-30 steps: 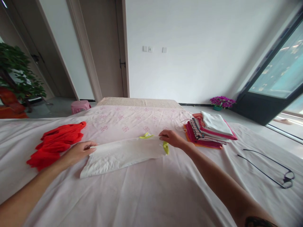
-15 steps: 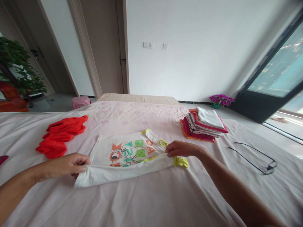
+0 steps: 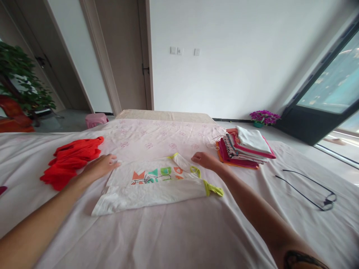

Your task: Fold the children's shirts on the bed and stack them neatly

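A white T-shirt (image 3: 159,192) with yellow-green trim and a coloured print lies on the bed, its near side folded over part of the print. My left hand (image 3: 105,164) is at the shirt's far left corner, fingers apart and nothing visibly held. Over by the neckline and far sleeve, my right hand (image 3: 206,160) hovers with its fingers curled together; no cloth shows in it. A crumpled red garment (image 3: 74,157) lies just left of my left hand.
To the right is a stack of folded clothes (image 3: 244,147), with eyeglasses (image 3: 314,190) nearer me. A pale pink sheet (image 3: 168,239) covers the bed. Beyond stand a pink stool (image 3: 96,120) and a pot of purple flowers (image 3: 263,117).
Both hands have let go of the shirt's near side and moved away from me to its far edge. The folded side now lies flatter over the print.
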The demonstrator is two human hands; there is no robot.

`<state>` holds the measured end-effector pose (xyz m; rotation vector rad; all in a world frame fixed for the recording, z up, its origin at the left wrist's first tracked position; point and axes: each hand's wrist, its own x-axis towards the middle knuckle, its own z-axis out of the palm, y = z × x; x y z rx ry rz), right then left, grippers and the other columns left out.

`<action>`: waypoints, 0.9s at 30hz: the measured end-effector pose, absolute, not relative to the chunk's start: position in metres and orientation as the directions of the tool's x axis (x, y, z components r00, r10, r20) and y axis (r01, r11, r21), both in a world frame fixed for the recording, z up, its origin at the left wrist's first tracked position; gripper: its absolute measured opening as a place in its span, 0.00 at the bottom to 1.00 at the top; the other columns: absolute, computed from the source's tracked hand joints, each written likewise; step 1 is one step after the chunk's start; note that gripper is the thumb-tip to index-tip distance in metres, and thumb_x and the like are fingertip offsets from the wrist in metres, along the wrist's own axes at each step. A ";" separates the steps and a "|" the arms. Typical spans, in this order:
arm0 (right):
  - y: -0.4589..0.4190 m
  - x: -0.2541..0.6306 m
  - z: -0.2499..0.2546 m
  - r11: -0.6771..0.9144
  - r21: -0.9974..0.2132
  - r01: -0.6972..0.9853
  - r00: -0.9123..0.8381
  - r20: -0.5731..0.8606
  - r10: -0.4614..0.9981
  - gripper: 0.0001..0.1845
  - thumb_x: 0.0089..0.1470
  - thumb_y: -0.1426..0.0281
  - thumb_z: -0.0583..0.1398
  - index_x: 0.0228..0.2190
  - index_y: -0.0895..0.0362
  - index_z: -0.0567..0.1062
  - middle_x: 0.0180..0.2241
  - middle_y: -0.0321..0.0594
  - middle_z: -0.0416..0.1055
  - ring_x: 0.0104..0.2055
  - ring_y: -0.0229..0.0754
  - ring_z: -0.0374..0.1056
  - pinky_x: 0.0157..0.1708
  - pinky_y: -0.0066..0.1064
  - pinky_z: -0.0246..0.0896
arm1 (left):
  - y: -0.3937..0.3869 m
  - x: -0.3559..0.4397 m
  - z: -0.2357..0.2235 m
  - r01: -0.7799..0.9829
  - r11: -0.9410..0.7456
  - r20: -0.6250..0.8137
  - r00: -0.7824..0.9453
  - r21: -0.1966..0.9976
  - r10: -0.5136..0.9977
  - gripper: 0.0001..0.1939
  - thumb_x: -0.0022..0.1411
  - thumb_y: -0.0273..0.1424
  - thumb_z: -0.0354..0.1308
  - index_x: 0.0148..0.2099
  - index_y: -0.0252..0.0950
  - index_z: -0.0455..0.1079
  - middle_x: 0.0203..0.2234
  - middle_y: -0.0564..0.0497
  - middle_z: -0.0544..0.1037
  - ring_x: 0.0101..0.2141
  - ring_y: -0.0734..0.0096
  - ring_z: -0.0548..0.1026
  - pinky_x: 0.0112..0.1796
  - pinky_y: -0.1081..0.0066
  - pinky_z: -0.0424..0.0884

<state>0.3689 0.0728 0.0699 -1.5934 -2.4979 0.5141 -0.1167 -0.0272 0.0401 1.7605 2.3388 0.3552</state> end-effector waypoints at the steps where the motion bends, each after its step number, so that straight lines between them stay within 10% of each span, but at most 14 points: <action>1: 0.077 0.359 0.067 0.377 -0.338 0.862 -0.416 -0.048 0.908 0.19 0.58 0.56 0.57 0.40 0.56 0.79 0.38 0.44 0.77 0.39 0.44 0.71 0.35 0.29 0.58 | -0.019 -0.114 0.037 0.915 0.287 0.005 -0.301 0.283 0.954 0.28 0.49 0.51 0.57 0.47 0.38 0.73 0.42 0.43 0.79 0.41 0.55 0.77 0.38 0.68 0.68; 27: 0.138 0.302 0.043 0.288 -0.624 0.727 -0.352 0.021 0.936 0.15 0.45 0.74 0.63 0.38 0.59 0.79 0.35 0.39 0.77 0.35 0.39 0.69 0.34 0.26 0.60 | 0.022 -0.115 0.030 0.846 0.211 0.075 -0.282 0.490 0.956 0.18 0.51 0.40 0.56 0.42 0.39 0.75 0.36 0.50 0.81 0.38 0.63 0.77 0.36 0.72 0.68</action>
